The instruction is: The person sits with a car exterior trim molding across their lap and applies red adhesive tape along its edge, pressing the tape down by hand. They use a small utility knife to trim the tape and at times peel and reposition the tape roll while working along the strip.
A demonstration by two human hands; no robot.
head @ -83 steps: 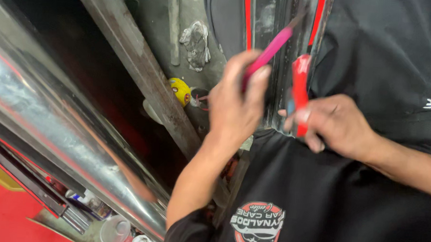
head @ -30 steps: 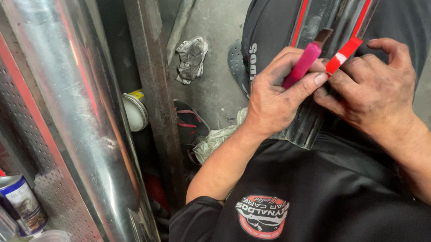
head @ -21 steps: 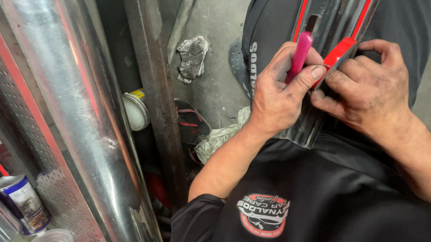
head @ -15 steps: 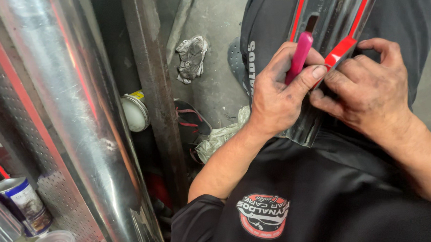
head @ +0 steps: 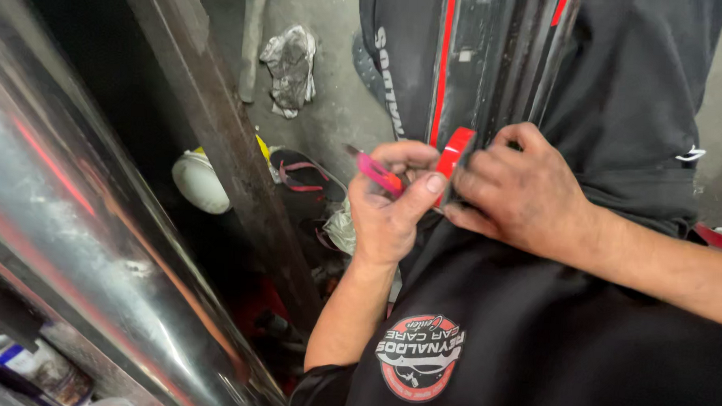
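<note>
Left hand (head: 389, 216) grips a pink knife (head: 378, 175); right hand (head: 524, 190) pinches red tape (head: 452, 154) on the dark panel (head: 481, 62). Blade tip seems hidden; a slip could nick fingers.

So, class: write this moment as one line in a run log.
left hand: grips pink cutter | right hand: pinches red tape on dark panel | floor: sandal, rag

we see a slim pink-handled knife (head: 378, 174) lying tilted, its tip pointing up-left, just beside a glossy red strip (head: 452, 154) that stands nearly upright against a dark ribbed panel (head: 497, 55).
</note>
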